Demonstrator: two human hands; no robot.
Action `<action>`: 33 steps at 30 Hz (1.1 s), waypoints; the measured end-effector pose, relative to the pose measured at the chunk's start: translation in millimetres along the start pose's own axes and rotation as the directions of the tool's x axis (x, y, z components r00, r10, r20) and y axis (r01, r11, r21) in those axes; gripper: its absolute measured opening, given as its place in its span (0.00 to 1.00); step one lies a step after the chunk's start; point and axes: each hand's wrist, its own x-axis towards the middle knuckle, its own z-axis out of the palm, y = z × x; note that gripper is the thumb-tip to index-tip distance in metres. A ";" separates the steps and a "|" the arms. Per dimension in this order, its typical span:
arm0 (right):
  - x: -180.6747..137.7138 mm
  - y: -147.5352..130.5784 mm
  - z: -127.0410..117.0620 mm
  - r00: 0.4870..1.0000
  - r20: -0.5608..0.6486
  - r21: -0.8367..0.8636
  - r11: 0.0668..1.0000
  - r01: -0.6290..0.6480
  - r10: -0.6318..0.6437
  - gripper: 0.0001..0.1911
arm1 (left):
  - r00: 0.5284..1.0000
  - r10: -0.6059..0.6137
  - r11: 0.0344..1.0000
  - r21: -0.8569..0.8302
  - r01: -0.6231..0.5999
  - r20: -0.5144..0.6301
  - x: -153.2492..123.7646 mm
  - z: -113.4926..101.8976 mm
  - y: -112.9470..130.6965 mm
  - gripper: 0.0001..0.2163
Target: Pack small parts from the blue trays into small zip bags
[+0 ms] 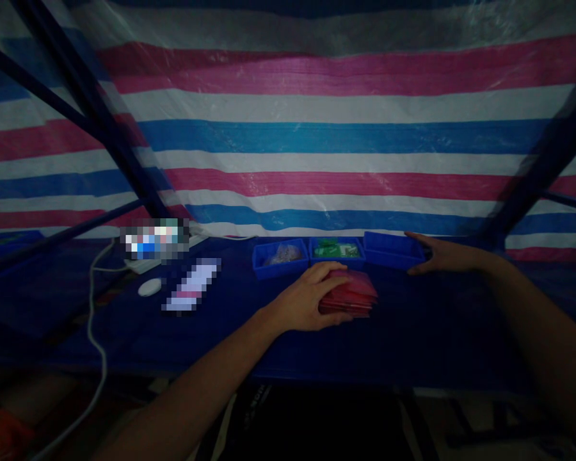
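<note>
My left hand (312,296) lies on a stack of red flat packets (354,294) in the middle of the dark blue table (413,333), fingers curled over its left end. My right hand (441,255) reaches to the right end of an empty-looking blue tray (392,250) and grips its side, thumb on the near edge. Two more blue trays stand to the left of it in a row: one with green pieces (336,250) and one with a pale clump (279,257).
A striped pink, white and blue tarp (317,128) hangs behind the table. Dark poles (100,121) cross at the left and right. A white cable (96,320), a small white oval object (150,286) and blurred items lie at the left of the table.
</note>
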 end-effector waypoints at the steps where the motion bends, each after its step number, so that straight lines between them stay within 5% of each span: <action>1: -0.2 -2.8 -0.2 0.999 -0.043 -0.028 1.000 0.000 -0.001 0.67 | 1.000 -0.012 1.000 -0.004 0.012 0.006 -0.1 0.0 0.0 0.35; 4: -2.9 -22.9 0.1 0.955 -0.280 -0.097 0.993 0.073 -0.098 0.56 | 0.998 -0.050 0.999 -0.015 0.050 0.032 -0.5 -0.2 -0.1 0.34; 7: -8.9 -56.7 5.6 0.825 -0.486 -0.164 0.957 0.239 -0.290 0.37 | 0.998 -0.045 0.999 -0.026 0.046 0.036 -1.0 -0.2 -1.0 0.33; 11: -20.9 -105.8 23.6 0.705 -0.472 -0.243 0.846 0.474 -0.530 0.23 | 0.999 -0.038 0.999 -0.035 0.039 0.010 -1.5 1.3 -2.4 0.30; 15: -31.1 -141.4 46.8 0.711 -0.248 -0.217 0.753 0.621 -0.658 0.19 | 0.998 -0.063 0.997 -0.041 0.063 0.000 -1.7 3.5 -2.2 0.31; 20: -36.7 -157.5 69.9 0.778 -0.016 -0.061 0.777 0.626 -0.628 0.25 | 0.997 -0.070 0.996 -0.047 0.069 -0.026 -2.3 4.5 -2.1 0.31; 33: -39.9 -168.4 74.7 0.735 -0.076 0.189 0.714 0.674 -0.674 0.24 | 0.992 -0.107 0.987 -0.131 0.098 -0.064 -1.2 5.8 -5.0 0.36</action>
